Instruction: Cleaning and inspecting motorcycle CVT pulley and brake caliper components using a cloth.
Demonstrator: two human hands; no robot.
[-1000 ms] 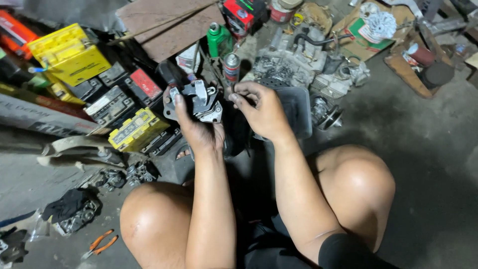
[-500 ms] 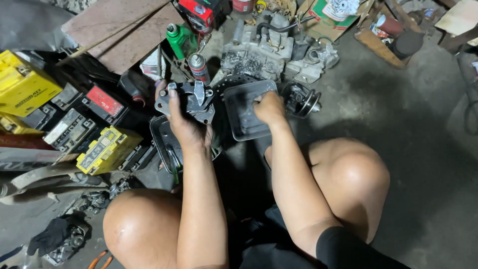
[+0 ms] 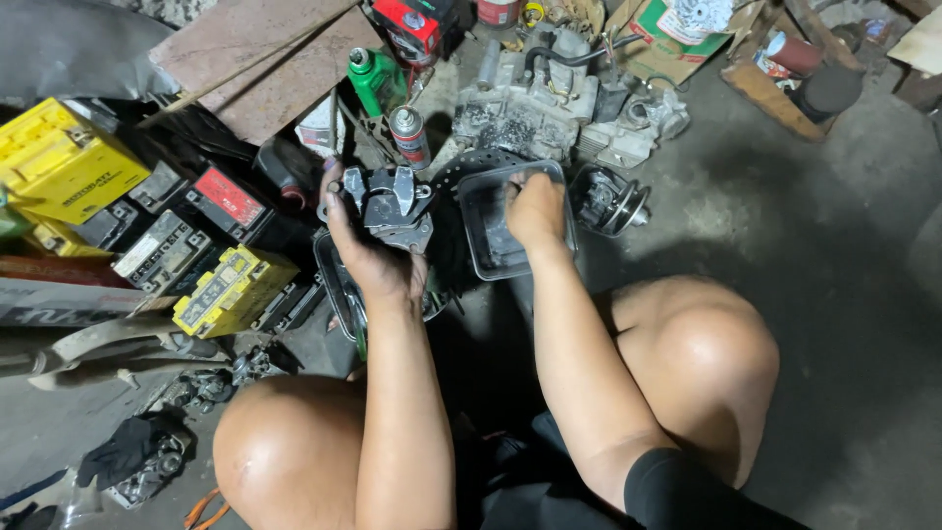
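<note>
I see my left hand (image 3: 368,250) with its grip closed around a grey metal brake caliper (image 3: 391,204), held up above the floor, just left of a clear plastic tray (image 3: 488,257). My right hand (image 3: 535,208) reaches into that tray; its fingers are curled, but I cannot tell if they grip anything. An engine block (image 3: 549,108) lies behind the tray.

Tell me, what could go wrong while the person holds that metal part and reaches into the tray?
The left hand alone holds the grey metal part above the floor; it might slip and fall. The right hand reaches into the clear plastic tray, which may tip or slide. The spray can stands close and could be knocked over.
</note>
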